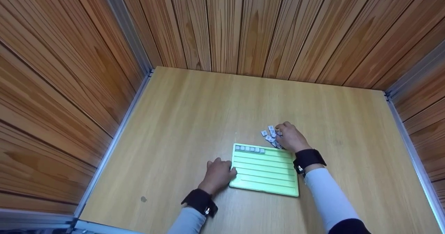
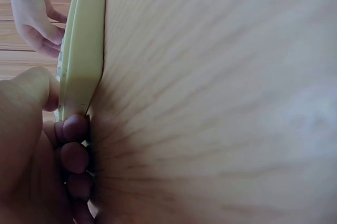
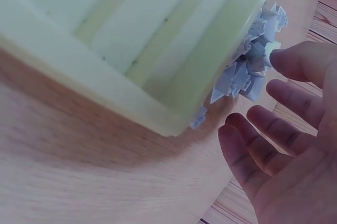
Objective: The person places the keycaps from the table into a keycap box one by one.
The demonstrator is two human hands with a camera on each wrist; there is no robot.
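A light green ridged tray [image 1: 267,175] lies on the table, with a short row of small pale grey pieces [image 1: 249,148] in its far-left groove. At its left edge, my left hand [image 1: 217,175] holds the rim, thumb on top and curled fingers against the side wall [image 2: 84,50]. Past the tray's far edge lies a loose pile of small pale pieces [image 3: 245,66] with dark marks. My right hand [image 1: 292,136] is over the right side of this pile, its thumb [image 3: 295,61] at one piece and its other fingers spread and relaxed. No piece shows clearly gripped.
The wooden table [image 1: 187,115] is bordered by wood-plank walls [image 1: 222,25] at the back and sides, with metal rails [image 1: 114,140] along the edges. A dark spot [image 1: 143,199] marks the table at front left.
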